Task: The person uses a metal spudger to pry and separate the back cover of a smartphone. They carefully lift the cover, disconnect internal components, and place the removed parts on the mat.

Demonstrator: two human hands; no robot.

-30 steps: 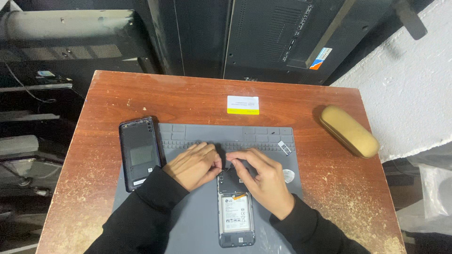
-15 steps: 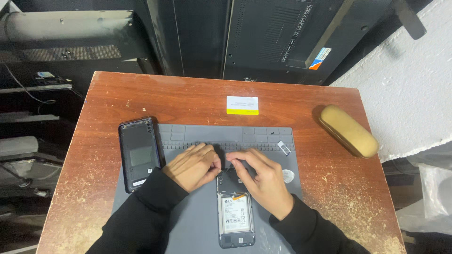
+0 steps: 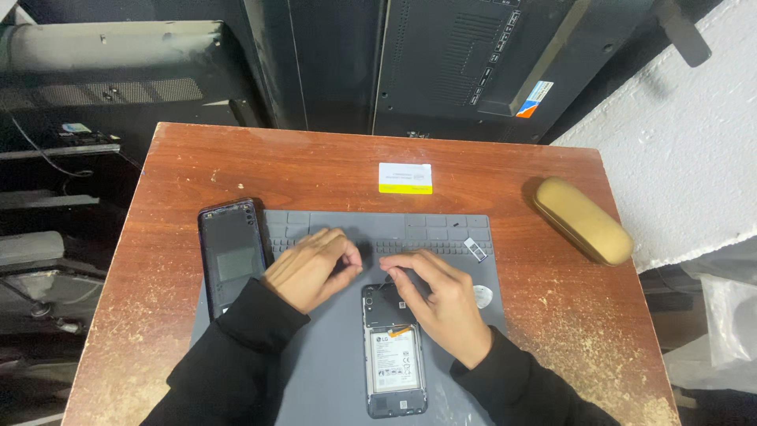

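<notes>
A phone (image 3: 393, 359) lies face down on a grey work mat (image 3: 331, 371), its back cover off, showing a white-labelled battery. My right hand (image 3: 440, 306) covers the phone's upper part, with thumb and forefinger pinched at its top edge. My left hand (image 3: 310, 270) rests on the mat just left of the phone's top. Its fingers are curled and nothing shows in them. The black back cover (image 3: 231, 254) lies inside up at the mat's left edge, beside my left wrist. What my right fingertips pinch is too small to make out.
The mat sits on a worn red-brown table (image 3: 315, 166). A white and yellow card (image 3: 405, 178) lies behind the mat, and a tan glasses case (image 3: 582, 219) at the right. A small chip (image 3: 475, 248) and a round white piece (image 3: 482, 297) lie on the mat's right side. Dark equipment stands behind.
My hands have drawn slightly apart. The left hand has shifted left off the phone's top, and the right hand stays on it.
</notes>
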